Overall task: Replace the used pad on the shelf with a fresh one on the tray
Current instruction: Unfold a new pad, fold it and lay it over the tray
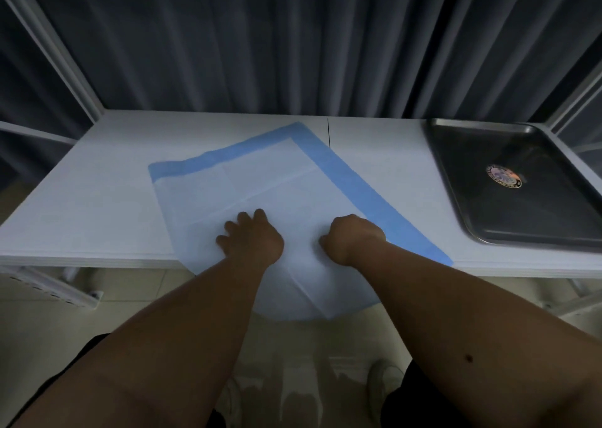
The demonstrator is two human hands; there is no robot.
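A white pad with a blue border lies askew on the white shelf, and its near part hangs over the front edge. My left hand rests on the pad near that edge, fingers spread and bent down onto the sheet. Just to its right, my right hand is curled into a fist on the pad beside the blue border and seems to pinch the sheet. The dark metal tray sits at the shelf's right end. It holds only a round sticker.
A dark curtain hangs behind the shelf. White frame posts rise at the back left and back right corners. Tiled floor and my shoes show below the front edge.
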